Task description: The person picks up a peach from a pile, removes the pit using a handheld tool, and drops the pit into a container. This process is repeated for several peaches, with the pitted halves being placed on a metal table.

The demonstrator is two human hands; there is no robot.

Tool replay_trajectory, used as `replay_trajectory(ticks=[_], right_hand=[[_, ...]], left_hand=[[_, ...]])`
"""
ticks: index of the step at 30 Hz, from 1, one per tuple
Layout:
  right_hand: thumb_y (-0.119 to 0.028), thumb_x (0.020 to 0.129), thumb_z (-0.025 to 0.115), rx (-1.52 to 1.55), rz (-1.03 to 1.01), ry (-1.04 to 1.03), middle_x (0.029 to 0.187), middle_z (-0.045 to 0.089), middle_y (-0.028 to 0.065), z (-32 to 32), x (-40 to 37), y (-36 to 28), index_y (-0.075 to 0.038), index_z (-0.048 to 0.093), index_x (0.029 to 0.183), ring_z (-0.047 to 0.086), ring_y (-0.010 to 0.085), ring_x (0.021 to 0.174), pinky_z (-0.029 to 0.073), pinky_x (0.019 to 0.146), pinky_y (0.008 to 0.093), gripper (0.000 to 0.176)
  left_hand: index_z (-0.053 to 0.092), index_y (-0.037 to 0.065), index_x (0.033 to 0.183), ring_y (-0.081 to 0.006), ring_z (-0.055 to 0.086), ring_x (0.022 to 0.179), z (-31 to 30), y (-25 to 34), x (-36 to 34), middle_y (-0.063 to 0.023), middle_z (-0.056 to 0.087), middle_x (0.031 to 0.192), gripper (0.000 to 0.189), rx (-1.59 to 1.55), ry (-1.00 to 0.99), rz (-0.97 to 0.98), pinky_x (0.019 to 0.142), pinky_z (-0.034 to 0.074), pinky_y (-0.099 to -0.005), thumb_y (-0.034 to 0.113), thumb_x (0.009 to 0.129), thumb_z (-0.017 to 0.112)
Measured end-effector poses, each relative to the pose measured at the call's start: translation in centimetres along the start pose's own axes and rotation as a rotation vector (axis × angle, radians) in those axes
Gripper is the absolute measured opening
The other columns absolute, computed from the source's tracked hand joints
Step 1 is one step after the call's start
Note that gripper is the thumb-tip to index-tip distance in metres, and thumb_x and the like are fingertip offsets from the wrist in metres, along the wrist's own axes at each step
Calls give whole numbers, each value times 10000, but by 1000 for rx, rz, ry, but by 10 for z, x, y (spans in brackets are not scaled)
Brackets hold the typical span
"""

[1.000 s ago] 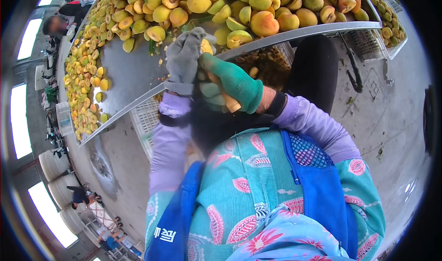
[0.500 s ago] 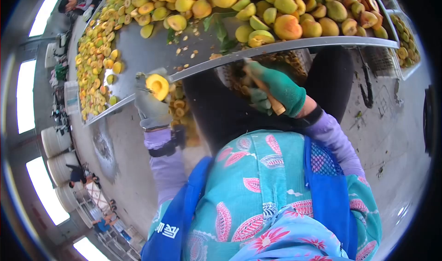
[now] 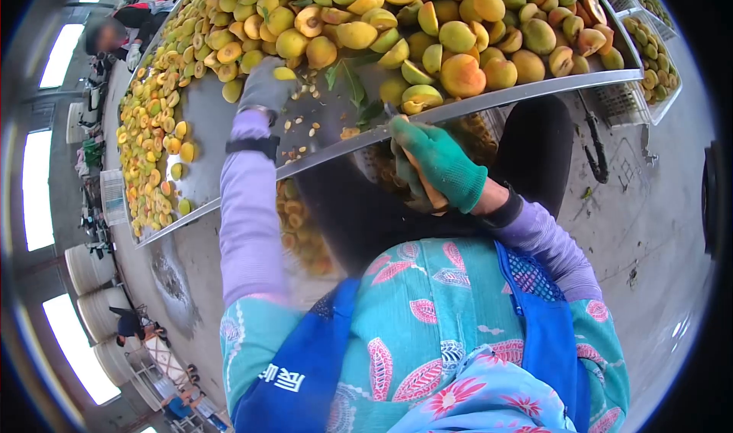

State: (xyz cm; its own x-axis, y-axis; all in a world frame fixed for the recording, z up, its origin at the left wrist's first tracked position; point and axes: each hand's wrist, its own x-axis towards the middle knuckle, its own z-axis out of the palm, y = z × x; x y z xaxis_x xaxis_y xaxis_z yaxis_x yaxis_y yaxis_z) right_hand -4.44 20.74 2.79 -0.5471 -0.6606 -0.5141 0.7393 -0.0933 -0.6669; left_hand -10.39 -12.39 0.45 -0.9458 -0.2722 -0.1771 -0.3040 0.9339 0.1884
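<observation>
My left hand (image 3: 267, 89), in a grey glove, reaches over the metal table (image 3: 210, 116) to the near edge of a heap of apricots (image 3: 321, 51). A small yellow apricot piece (image 3: 285, 73) shows at its fingers, which are blurred and partly hidden. In a green glove, my right hand (image 3: 443, 162) is closed around a wooden-handled knife (image 3: 427, 185) at the table's front rim. The knife's blade is mostly hidden. Whole and halved apricots lie mixed in the heap. Loose pits (image 3: 311, 125) and green leaves (image 3: 351, 82) lie between my hands.
Halved apricots (image 3: 149, 150) spread along the table's left side. Below the rim, a container of apricot halves (image 3: 305, 234) stands by my legs. Crates of fruit (image 3: 649, 66) are at the right. Another person (image 3: 122, 36) sits at the far left; white tubs (image 3: 92, 269) line the wall.
My left hand has moved from the front rim, where it held an apricot half, forward to the heap. My right hand has shifted slightly left, still gripping the knife.
</observation>
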Motion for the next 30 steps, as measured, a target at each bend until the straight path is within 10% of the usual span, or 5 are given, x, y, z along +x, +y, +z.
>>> replay_trajectory(ticks=[7,12,18,27,30], right_hand=[[-439,982,463,-716,-555,57,684,604,145,19,70,31,-28,549,963,608,309,609,469,559,418,420],[-450,976,448,-661,-441,81,869,628,278,10,53,24,4,561,1014,609,455,831,471,715,500,469],[-449,970,457,-772,-488,181,866,653,234,12,41,22,-3,570,1064,626,427,839,482,733,478,470],[-407,988,436,-656,-319,49,799,654,196,12,23,5,-17,567,1106,641,367,728,502,653,433,429],[-421,996,423,-848,-732,75,735,632,148,2,44,25,-11,578,1080,627,277,602,496,550,393,447]], left_hand=[[540,43,1223,-261,687,816,31,36,-97,-176,650,1082,313,-1740,-20,-124,658,564,-322,251,991,511],[510,-22,1238,-277,671,933,37,85,-120,-195,651,1055,342,-767,469,248,798,566,-361,164,955,560],[554,-26,1162,-211,635,988,38,115,-124,-126,614,1112,263,-1820,153,159,855,537,-346,145,962,564],[558,20,1066,-165,591,918,48,114,-120,-82,587,1001,231,-1181,448,168,807,500,-298,231,971,563],[555,31,1019,-142,555,879,42,134,-130,-60,554,973,197,-1135,547,101,791,471,-279,219,962,577]])
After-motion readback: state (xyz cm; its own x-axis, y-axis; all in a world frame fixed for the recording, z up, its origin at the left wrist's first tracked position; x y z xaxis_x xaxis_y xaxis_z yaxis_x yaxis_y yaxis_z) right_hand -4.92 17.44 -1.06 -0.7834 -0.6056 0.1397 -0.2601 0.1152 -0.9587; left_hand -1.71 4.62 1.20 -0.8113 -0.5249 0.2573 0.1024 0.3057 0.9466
